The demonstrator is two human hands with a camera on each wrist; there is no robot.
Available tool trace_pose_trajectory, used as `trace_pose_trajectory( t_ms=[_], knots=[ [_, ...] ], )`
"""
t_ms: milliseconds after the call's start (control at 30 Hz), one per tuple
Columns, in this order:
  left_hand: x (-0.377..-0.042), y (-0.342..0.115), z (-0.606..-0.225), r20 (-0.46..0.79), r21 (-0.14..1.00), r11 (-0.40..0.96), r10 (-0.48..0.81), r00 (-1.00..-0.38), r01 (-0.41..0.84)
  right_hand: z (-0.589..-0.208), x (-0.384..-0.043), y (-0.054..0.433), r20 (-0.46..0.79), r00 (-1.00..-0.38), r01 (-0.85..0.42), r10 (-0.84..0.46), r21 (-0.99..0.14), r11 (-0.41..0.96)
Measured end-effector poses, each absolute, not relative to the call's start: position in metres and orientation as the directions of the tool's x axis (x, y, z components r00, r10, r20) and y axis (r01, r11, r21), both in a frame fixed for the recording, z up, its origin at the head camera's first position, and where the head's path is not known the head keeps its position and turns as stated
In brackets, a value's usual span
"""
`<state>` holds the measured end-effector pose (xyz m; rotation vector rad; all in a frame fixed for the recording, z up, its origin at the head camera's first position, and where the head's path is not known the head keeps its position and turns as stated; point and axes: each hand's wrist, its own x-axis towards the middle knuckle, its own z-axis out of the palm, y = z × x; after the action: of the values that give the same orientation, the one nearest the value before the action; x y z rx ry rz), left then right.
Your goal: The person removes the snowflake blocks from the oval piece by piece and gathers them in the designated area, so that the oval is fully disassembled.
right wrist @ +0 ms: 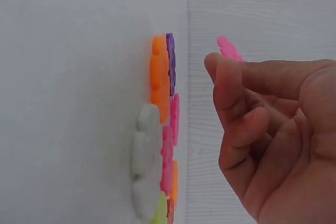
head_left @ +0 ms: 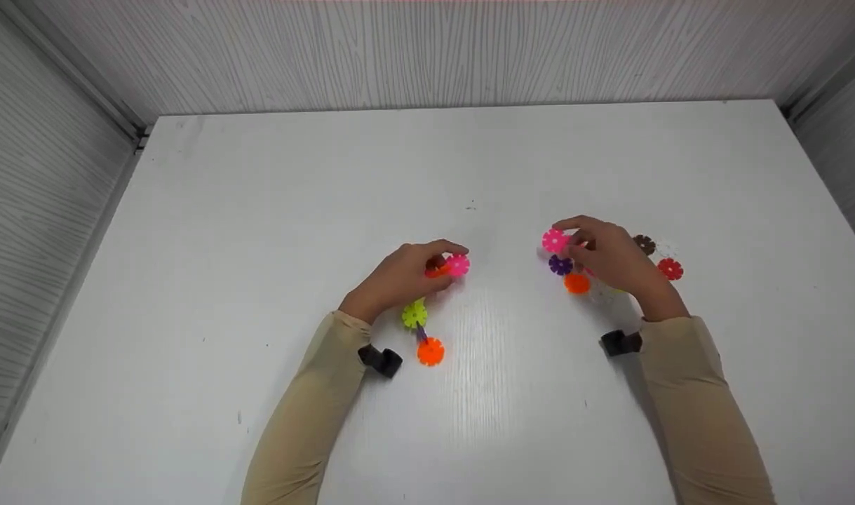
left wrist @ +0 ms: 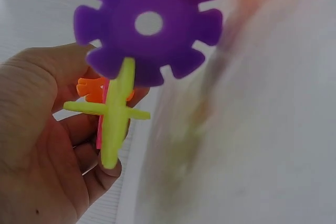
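Observation:
My left hand [head_left: 406,275] grips a chain of notched plastic flower discs slotted into each other. A pink disc [head_left: 458,265] shows at its fingertips, and an orange disc [left wrist: 90,88] lies behind. From the hand hang a yellow-green disc [head_left: 414,314], a purple disc [left wrist: 123,38] seen edge-on from the head, and an orange disc [head_left: 431,351] at the lower end. To the right, my right hand [head_left: 613,256] pinches a single pink disc [head_left: 555,240] between thumb and finger, lifted over loose discs. Its fingers partly hide that disc in the right wrist view.
Loose discs lie flat around and under the right hand: purple [head_left: 560,265], orange [head_left: 577,283], brown [head_left: 644,244], red [head_left: 670,268] and a whitish one [right wrist: 147,161]. The white table [head_left: 294,196] meets grain-patterned panels [head_left: 427,56] at the back and sides.

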<state>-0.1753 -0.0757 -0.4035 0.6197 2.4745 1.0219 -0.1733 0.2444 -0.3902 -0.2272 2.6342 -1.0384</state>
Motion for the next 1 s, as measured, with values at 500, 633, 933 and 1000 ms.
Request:
trace_pose_trajectory(
  t_ms=[500,633,933,1000],
  knots=[
    [-0.1753,-0.0748,-0.4043,-0.154,0.739,0.624,0.523,-0.838,0.254,-0.3946,-0.1783,0.2403,-0.327,-0.935,0.132,-0.141,-0.687,0.715],
    [-0.1752,-0.0744,-0.4058,-0.157,0.732,0.635,0.511,-0.845,0.248,-0.3945,-0.1792,0.2389,-0.321,-0.938,0.137,-0.128,-0.686,0.714],
    [-0.1762,-0.0725,-0.4055,-0.162,0.747,0.632,0.474,-0.865,0.207,-0.3903,-0.1765,0.2373,-0.252,-0.96,0.084,-0.121,-0.673,0.735],
    [-0.176,-0.072,-0.4057,-0.157,0.748,0.629,0.478,-0.864,0.212,-0.3896,-0.1759,0.2366,-0.245,-0.961,0.075,-0.127,-0.676,0.733]
  ],
)
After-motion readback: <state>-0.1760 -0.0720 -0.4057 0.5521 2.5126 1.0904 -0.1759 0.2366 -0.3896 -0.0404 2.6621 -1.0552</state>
